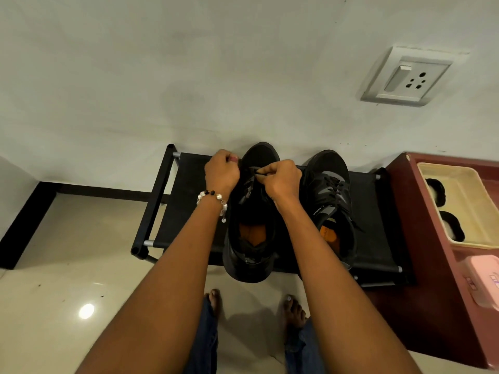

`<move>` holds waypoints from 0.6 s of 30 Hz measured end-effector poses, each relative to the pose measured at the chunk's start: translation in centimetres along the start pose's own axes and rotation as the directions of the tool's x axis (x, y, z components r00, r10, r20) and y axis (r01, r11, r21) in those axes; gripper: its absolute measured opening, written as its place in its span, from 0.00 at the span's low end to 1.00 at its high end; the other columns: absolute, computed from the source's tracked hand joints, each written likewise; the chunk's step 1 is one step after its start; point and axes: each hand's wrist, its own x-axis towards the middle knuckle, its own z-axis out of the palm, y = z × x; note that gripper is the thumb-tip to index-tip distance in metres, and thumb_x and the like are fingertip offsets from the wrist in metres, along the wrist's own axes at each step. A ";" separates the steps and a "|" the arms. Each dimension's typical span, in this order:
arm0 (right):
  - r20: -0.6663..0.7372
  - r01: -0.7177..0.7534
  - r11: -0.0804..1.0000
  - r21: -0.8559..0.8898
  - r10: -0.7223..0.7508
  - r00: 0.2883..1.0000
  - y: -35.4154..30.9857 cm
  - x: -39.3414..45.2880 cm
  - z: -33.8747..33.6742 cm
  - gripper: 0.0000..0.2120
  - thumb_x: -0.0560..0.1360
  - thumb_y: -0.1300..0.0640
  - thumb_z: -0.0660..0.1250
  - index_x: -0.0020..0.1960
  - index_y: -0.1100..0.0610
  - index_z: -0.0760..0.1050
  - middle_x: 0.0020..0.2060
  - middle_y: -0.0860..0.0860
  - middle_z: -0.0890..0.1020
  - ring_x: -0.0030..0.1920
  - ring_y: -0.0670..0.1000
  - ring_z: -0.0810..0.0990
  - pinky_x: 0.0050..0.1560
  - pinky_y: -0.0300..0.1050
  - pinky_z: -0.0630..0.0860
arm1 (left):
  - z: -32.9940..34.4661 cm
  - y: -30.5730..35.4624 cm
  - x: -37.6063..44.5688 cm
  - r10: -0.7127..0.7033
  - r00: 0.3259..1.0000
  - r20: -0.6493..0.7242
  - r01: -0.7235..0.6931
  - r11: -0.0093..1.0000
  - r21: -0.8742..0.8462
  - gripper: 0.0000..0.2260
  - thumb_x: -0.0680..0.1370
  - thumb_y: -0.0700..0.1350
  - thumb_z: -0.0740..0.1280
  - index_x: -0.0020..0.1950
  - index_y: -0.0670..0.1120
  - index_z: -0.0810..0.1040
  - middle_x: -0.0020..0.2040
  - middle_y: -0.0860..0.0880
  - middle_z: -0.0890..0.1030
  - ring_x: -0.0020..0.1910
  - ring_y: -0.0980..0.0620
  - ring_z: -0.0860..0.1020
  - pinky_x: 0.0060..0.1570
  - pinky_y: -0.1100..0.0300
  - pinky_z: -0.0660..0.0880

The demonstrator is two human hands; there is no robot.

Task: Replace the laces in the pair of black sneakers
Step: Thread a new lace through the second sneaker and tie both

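On top of the black shoe rack (pixel 186 184), the left sneaker (pixel 251 225) sits toe toward 12 o'clock, and both hands are on it up near the toe. Right hand (pixel 282 180) pinches a black lace (pixel 260 172), fingers curled tight. Left hand (pixel 222 171) is fisted at the shoe's 10 o'clock, can't tell what's in it. Laced second sneaker (pixel 330 193) sits just at 3 o'clock, with a maroon cabinet (pixel 421 265) further out that way.

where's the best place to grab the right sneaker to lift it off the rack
Take the right sneaker by its heel collar, coming from the near side. Its heel faces the person, the opening is clear with the orange insole showing, and the laces fill the middle, so the rim likely gives the firmest grip.
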 end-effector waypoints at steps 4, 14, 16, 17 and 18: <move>-0.009 0.015 0.999 -0.030 -0.015 1.000 -0.1 -0.2 -0.1 0.04 0.71 0.60 0.76 0.46 0.58 0.85 0.43 0.58 0.85 0.51 0.58 0.81 0.53 0.49 0.80 | -2.0 2.8 -0.3 -0.216 0.974 0.062 0.203 0.728 -0.655 0.11 0.81 0.37 0.52 0.45 0.46 0.70 0.40 0.47 0.80 0.43 0.44 0.82 0.47 0.49 0.78; 0.007 0.041 0.992 -0.120 -0.040 0.999 -0.8 -0.7 -0.6 0.06 0.73 0.59 0.74 0.49 0.58 0.85 0.45 0.58 0.85 0.48 0.57 0.83 0.51 0.49 0.80 | -4.2 2.6 -0.9 0.330 0.922 0.202 -0.384 0.848 0.366 0.06 0.77 0.44 0.69 0.53 0.47 0.80 0.47 0.51 0.80 0.45 0.54 0.78 0.48 0.61 0.74; 0.018 0.057 0.987 -0.148 -0.055 0.998 -0.7 -0.7 -0.6 0.04 0.72 0.57 0.75 0.46 0.55 0.85 0.44 0.56 0.85 0.47 0.57 0.83 0.51 0.55 0.80 | -3.3 1.5 -0.5 0.172 0.917 0.361 -0.376 0.675 0.635 0.13 0.76 0.49 0.71 0.57 0.45 0.82 0.51 0.44 0.82 0.52 0.46 0.79 0.54 0.53 0.76; 0.024 0.063 0.986 -0.157 -0.060 0.998 -0.7 -0.7 -0.5 0.03 0.72 0.56 0.75 0.45 0.54 0.85 0.43 0.55 0.85 0.47 0.57 0.82 0.52 0.58 0.80 | -3.3 1.6 -0.6 0.144 0.930 0.339 -0.343 0.673 0.655 0.12 0.76 0.49 0.71 0.55 0.44 0.84 0.50 0.43 0.83 0.51 0.45 0.80 0.53 0.53 0.76; 0.024 0.066 0.984 -0.164 -0.063 0.998 -0.6 -0.6 -0.5 0.03 0.72 0.56 0.75 0.45 0.53 0.84 0.43 0.55 0.85 0.48 0.57 0.82 0.53 0.60 0.79 | -3.4 1.8 -0.6 0.154 0.945 0.289 -0.310 0.706 0.637 0.10 0.76 0.48 0.71 0.51 0.43 0.85 0.49 0.43 0.84 0.50 0.45 0.80 0.51 0.55 0.76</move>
